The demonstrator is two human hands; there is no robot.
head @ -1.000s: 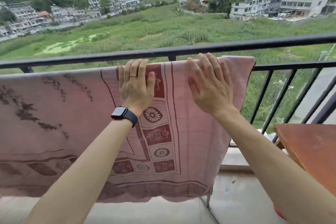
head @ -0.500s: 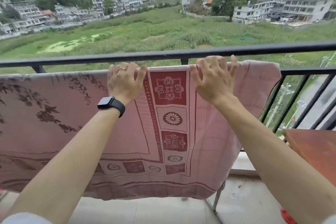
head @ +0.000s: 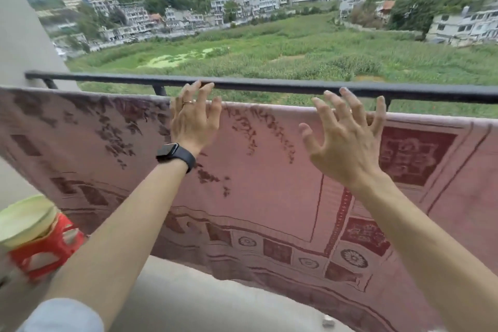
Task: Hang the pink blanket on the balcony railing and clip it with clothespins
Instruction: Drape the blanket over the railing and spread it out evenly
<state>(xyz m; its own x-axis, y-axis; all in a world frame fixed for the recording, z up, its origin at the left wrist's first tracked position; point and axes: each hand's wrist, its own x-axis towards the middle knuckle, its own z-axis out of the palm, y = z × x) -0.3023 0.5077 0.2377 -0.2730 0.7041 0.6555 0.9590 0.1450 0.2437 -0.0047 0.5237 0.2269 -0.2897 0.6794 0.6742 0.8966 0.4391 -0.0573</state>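
The pink blanket (head: 269,170) is the biggest thing here, spread wide across the view and draped over a lower bar of the balcony railing (head: 296,87), whose dark top rail runs bare just above the cloth's upper fold. By the look of it the hanging step is mostly done: the cloth lies fairly flat from the left wall to the right edge, its patterned border hanging down toward the balcony floor. No clothespins can be seen on the fold or anywhere else in view, so the clipping appears to be wholly left. Both arms reach forward. The right hand (head: 347,143) is open with fingers splayed, held in front of the blanket's top edge and gripping nothing; whether the fingertips touch the cloth is unclear. The left hand (head: 192,121), also open and empty, has its fingertips up by the top rail, and carries a black watch (head: 175,155) at the wrist and a ring (head: 187,102). Low at the left stands a red stool (head: 45,253), blurred.
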